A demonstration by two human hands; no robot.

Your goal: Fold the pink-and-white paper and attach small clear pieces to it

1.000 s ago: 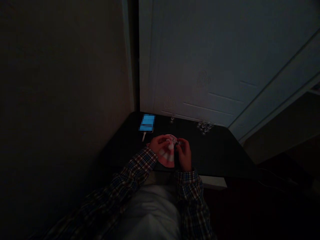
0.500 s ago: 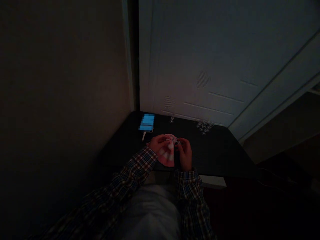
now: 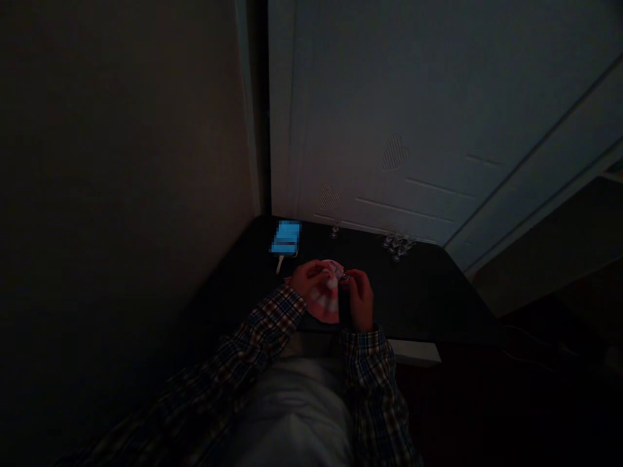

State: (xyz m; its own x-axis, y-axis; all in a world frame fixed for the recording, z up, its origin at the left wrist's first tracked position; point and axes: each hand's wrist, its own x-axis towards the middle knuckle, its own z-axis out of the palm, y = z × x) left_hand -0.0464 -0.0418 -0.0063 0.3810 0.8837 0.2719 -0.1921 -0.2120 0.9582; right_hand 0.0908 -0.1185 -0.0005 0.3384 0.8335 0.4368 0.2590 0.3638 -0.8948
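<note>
A small pink-and-white piece [image 3: 325, 305], rounded at its lower edge and banded in paler pink, lies under my hands on the dark table; its kind is hard to make out in this dim light. My left hand [image 3: 307, 277] is closed in a pinch on its upper left part. At its upper right side, my right hand [image 3: 361, 298] pinches a small clear, shiny piece [image 3: 346, 277] between thumb and fingers. That piece is mostly covered by the fingertips. Both hands are close together, with the pink piece between them.
A phone [image 3: 286, 238] with a lit blue screen and a white cable [image 3: 280, 264] lies at the back left of the black table [image 3: 418, 301]. Several small clear pieces [image 3: 398, 246] cluster at the back right, and one clear piece [image 3: 334, 231] stands apart. A white panel [image 3: 370, 117] rises behind.
My right hand's fingers have shifted slightly around the clear piece. My left hand keeps its pinch on the pink-and-white piece, which stays nearly in place.
</note>
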